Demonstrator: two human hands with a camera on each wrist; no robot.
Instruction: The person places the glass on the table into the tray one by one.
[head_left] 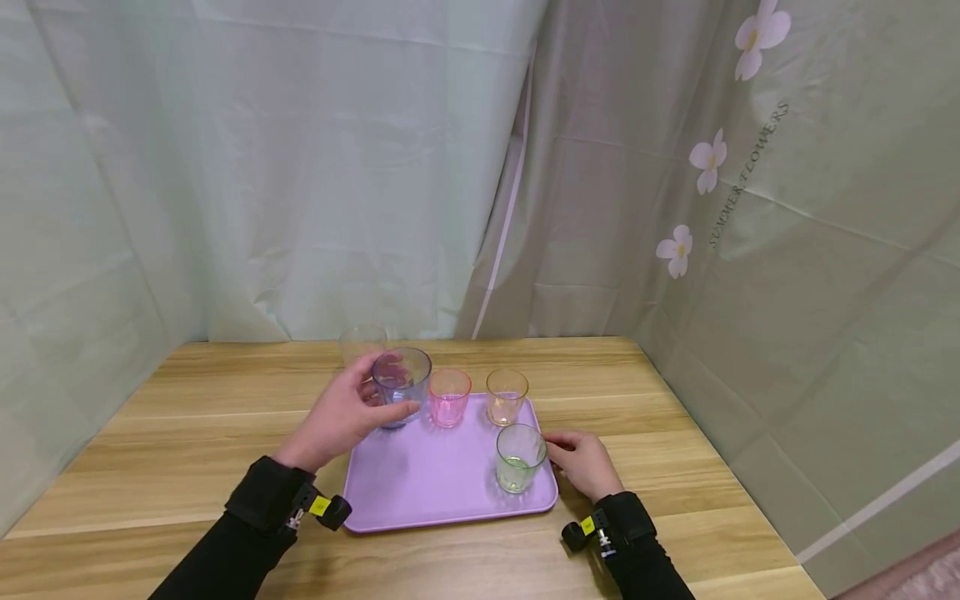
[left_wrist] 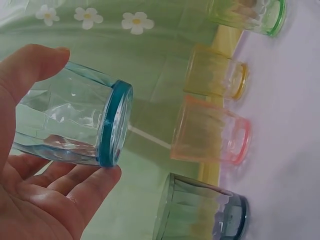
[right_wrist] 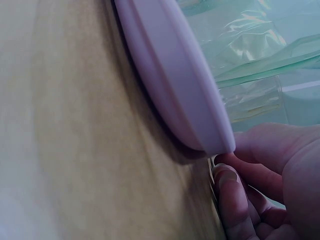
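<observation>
My left hand holds a clear blue glass with a thick blue base, raised above the tray, thumb on one side and fingers on the other. Under it, a grey-blue glass stands on the purple tray, mostly hidden in the head view. Along the tray's far side come a pink glass and a yellow glass. Nearer the right edge stands a green glass. My right hand grips the tray's right rim beside the green glass, its fingers curled at the edge.
A pale clear glass stands behind the left hand, beyond the tray. The wooden table extends around the tray. Curtains hang at the back and sides, close to the table's edges.
</observation>
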